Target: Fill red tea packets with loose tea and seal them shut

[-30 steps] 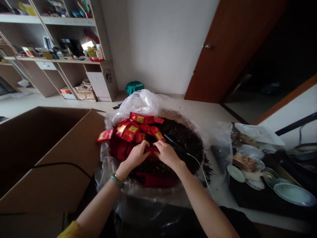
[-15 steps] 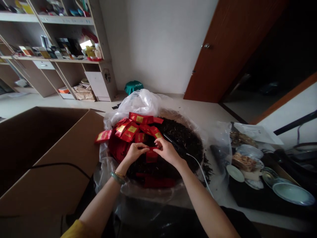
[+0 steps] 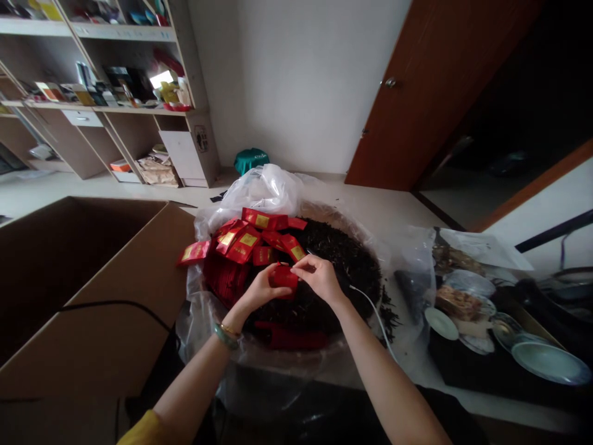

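My left hand (image 3: 259, 292) and my right hand (image 3: 317, 276) together pinch a small red packet (image 3: 283, 277) above a big round basket lined with clear plastic (image 3: 370, 247). The basket holds a heap of dark loose tea leaves (image 3: 345, 259). Several filled red packets with gold labels (image 3: 250, 240) are piled on its left side. More flat red packets (image 3: 291, 338) lie at the near edge. A dark tool with a white cable (image 3: 370, 303) rests on the leaves just right of my right hand.
A large open cardboard box (image 3: 92, 290) stands to the left, a black cable across its flap. Plates and small dishes (image 3: 546, 358) crowd a dark tray at the right. Shelves stand at the back left, a brown door (image 3: 430, 93) at the back right.
Both hands have lifted from the leaves, bringing the red packet up with them. The packet is now held higher between the fingertips.
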`<state>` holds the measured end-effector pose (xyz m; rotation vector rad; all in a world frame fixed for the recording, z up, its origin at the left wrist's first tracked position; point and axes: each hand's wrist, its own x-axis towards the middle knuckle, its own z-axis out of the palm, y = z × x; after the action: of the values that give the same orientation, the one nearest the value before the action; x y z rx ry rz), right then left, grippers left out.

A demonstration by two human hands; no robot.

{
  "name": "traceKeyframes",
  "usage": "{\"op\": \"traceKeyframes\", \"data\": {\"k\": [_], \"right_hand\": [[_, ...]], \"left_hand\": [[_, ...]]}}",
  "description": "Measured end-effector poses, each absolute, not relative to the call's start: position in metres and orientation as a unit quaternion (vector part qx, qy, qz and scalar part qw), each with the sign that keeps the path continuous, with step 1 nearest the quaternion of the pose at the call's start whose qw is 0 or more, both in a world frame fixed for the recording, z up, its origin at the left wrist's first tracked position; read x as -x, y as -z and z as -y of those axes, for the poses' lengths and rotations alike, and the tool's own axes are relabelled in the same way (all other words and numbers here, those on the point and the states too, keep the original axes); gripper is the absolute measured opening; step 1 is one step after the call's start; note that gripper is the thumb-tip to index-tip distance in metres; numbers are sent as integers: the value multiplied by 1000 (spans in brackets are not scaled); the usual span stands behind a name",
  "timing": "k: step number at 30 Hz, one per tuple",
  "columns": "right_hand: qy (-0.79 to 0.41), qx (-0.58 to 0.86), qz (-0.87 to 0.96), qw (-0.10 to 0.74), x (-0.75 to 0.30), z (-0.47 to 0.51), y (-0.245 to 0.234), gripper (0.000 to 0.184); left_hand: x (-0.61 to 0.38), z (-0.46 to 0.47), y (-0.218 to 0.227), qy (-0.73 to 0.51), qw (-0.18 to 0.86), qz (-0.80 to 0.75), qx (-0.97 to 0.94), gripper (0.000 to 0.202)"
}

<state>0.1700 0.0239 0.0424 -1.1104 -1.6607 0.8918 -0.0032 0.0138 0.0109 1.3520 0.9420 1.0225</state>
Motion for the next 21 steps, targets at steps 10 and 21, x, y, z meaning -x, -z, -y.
{"op": "traceKeyframes", "data": {"k": [10, 21], "right_hand": [[-207, 412, 826, 325, -178, -10, -67, 21], [-170, 400, 875, 213, -171, -1, -70, 15]], "left_hand": [[3, -10, 5, -416, 361, -492, -674, 33], [-1, -2, -5, -356, 293, -497, -735, 26]]}}
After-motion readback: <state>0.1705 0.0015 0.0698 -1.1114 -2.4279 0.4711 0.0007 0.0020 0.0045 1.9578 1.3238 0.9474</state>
